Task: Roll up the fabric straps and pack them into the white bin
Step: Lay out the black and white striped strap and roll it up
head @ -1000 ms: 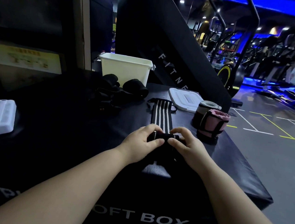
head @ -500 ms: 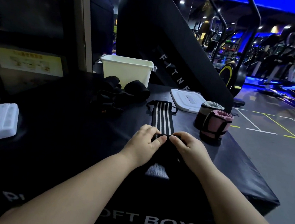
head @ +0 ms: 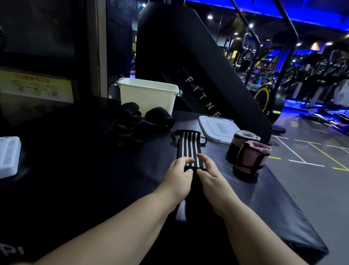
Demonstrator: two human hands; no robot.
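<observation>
I am reading white letters "FITNE" running down the slanted black machine panel (head: 195, 75) beyond the box. White print is showing along the near face of the black padded box (head: 268, 208): "FT BOX" by the lower edge, "PI" further left. The yellow notice (head: 34, 86) at left is blurring past reading.

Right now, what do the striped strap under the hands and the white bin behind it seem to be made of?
The striped strap: probably woven elastic fabric, matte, black with white stripes; it lies flat and curls into a roll at its near end. The white bin: likely moulded plastic, smooth with a faint sheen, a turned-out rim and a side lug.
</observation>
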